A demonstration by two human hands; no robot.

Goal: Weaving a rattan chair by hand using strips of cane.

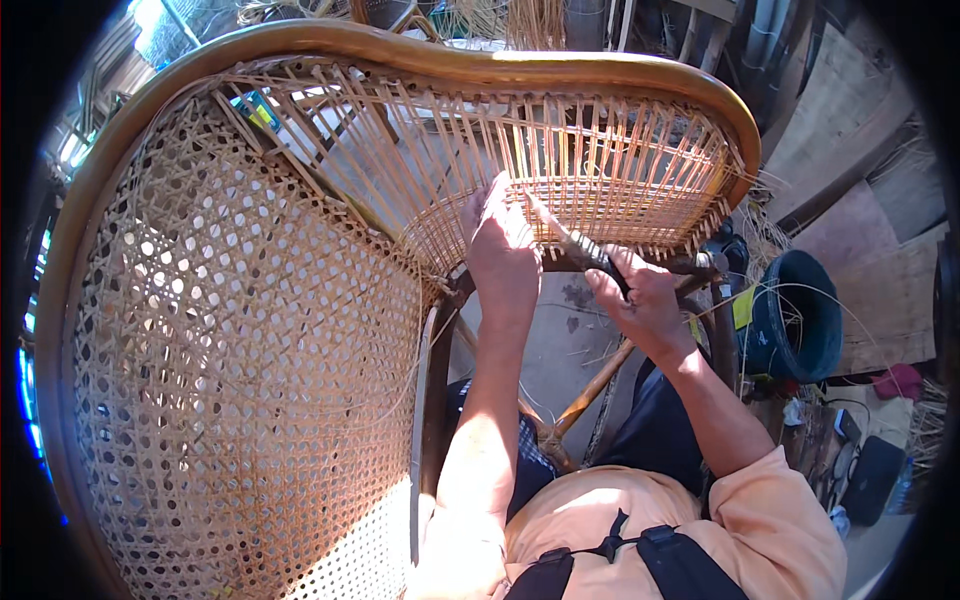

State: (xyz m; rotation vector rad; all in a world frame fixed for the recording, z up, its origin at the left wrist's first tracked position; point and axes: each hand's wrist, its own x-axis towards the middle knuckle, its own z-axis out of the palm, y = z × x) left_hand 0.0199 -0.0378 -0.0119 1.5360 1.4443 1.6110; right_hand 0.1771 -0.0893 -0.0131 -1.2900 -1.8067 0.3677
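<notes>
A curved rattan chair frame (450, 58) spans the view, with upright cane strands (405, 150) strung across its upper section. My left hand (503, 245) is closed at these strands, its fingertips pressed together on the cane; the exact strand is partly hidden. In my right hand (642, 300) is a slim pointed tool (566, 236) with a dark handle, like an awl or narrow knife. Its tip points up and left, close to my left fingers. Right of the hands, a tighter band of woven cane (640, 210) crosses the uprights.
Finished open-hole cane webbing (250, 330) fills the large panel at left. A dark green bucket (795, 315) stands at right, with wood boards (870, 270) behind it. Loose cane strips (535, 22) lie at the back. Chair legs and crossed poles (590, 390) are below the hands.
</notes>
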